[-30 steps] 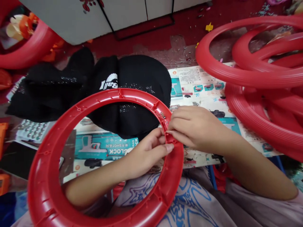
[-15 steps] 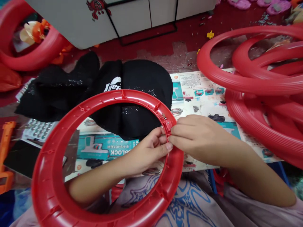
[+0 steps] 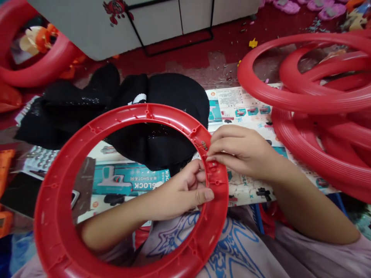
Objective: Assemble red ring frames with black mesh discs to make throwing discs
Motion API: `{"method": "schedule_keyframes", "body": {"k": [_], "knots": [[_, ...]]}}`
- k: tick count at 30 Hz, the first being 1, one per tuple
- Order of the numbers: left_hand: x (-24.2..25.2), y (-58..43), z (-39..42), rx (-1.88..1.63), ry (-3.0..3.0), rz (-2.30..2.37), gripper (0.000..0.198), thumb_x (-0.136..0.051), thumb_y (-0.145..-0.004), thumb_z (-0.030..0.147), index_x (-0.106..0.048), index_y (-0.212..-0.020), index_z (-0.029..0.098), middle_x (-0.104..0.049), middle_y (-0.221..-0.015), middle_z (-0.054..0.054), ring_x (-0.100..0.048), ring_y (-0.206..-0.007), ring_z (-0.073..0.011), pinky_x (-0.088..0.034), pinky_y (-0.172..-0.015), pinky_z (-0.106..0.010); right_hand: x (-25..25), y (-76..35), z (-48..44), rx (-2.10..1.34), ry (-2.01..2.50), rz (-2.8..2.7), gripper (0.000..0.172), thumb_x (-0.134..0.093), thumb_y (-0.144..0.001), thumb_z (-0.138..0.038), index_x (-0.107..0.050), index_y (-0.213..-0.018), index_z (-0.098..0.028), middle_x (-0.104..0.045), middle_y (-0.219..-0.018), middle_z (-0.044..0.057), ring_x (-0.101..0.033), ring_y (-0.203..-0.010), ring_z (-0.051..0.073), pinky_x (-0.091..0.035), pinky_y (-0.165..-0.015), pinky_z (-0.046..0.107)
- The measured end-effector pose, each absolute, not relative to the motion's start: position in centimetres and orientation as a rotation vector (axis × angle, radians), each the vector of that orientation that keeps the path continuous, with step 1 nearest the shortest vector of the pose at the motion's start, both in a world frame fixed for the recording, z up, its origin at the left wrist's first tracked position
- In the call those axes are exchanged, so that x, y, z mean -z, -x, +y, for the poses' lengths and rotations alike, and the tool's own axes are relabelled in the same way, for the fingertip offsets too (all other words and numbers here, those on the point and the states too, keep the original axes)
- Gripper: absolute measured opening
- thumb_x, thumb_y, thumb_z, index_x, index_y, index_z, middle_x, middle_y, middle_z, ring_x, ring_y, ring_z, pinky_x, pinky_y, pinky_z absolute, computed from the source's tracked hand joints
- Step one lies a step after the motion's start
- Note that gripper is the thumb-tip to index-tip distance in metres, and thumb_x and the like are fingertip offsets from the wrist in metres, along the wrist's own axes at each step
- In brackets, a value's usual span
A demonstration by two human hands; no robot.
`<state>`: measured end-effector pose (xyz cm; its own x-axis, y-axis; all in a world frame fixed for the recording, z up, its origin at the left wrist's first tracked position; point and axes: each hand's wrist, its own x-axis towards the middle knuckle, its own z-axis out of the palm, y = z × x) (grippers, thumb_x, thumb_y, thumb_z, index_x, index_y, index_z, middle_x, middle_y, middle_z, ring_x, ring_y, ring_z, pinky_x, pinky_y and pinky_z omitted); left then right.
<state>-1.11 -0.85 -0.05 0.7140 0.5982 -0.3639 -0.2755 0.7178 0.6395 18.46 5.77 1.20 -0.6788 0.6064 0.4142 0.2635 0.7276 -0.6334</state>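
From the head camera I see a big red plastic ring (image 3: 58, 185) held up over my lap, its ribbed inner side facing me. My left arm passes through the hole, and my left hand (image 3: 185, 191) grips the ring's right-hand rim from inside, thumb pressed flat on the face and fingers curled behind. My right hand (image 3: 240, 150) comes in from the right and pinches at a small fitting (image 3: 204, 145) on the rim just above the left thumb; the fingertips are closed together on it, though I cannot tell what the part is. The two hands sit close together, nearly touching.

Behind the ring lies a black mesh cloth (image 3: 162, 100) with white lettering, spread over printed toy-box cards (image 3: 127, 181) on the work surface. To my right, a pile of similar red rings (image 3: 319, 100) leans in a stack. Another red ring (image 3: 37, 69) rests at the far left, near a white cabinet (image 3: 87, 27). A tray of small metal pieces (image 3: 40, 158) sits left of the cards.
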Motion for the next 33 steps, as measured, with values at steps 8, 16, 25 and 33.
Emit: {"method": "schedule_keyframes", "body": {"k": [8, 16, 25, 33], "knots": [[0.6, 1.5, -1.2, -0.595, -0.597, 0.637, 0.046, -0.068, -0.084, 0.025, -0.047, -0.125, 0.026, -0.062, -0.099, -0.001, -0.062, -0.083, -0.0094, -0.053, -0.072, -0.019, -2.3, -19.1, 5.5, -0.672, 0.495, -2.293, 0.015, -0.053, -0.088, -0.01, -0.064, -0.097, -0.013, -0.063, -0.091, 0.007, -0.058, -0.088, 0.013, -0.049, -0.079, 0.028], [-0.3, 1.1, -1.0, -0.576, -0.55, 0.71, 0.045, -0.073, -0.079, 0.034, -0.047, -0.114, 0.021, -0.061, -0.087, 0.001, -0.06, -0.067, -0.0076, -0.05, -0.06, -0.017, -2.6, -19.6, 5.4, -0.682, 0.405, -2.43, 0.013, -0.055, -0.086, -0.01, -0.064, -0.095, -0.013, -0.067, -0.087, 0.007, -0.059, -0.083, 0.016, -0.05, -0.076, 0.034], [-0.1, 0.9, -0.9, -0.57, -0.588, 0.681, 0.045, -0.069, -0.082, 0.034, -0.046, -0.119, 0.021, -0.06, -0.085, 0.002, -0.057, -0.066, -0.006, -0.048, -0.06, -0.016, -2.1, -19.4, 5.4, -0.649, 0.476, -2.397, 0.012, -0.061, -0.087, -0.02, -0.061, -0.098, -0.015, -0.067, -0.088, 0.008, -0.06, -0.082, 0.016, -0.05, -0.073, 0.032], [0.0, 0.4, -0.5, -0.531, -0.589, 0.638, 0.04, -0.068, -0.083, 0.037, -0.045, -0.111, 0.02, -0.061, -0.082, 0.002, -0.06, -0.062, -0.0064, -0.049, -0.055, -0.015, -2.0, -19.1, 5.6, -0.571, 0.549, -2.453, 0.012, -0.051, -0.091, -0.016, -0.062, -0.088, -0.016, -0.067, -0.08, 0.005, -0.057, -0.074, 0.013, -0.048, -0.068, 0.028]]}}
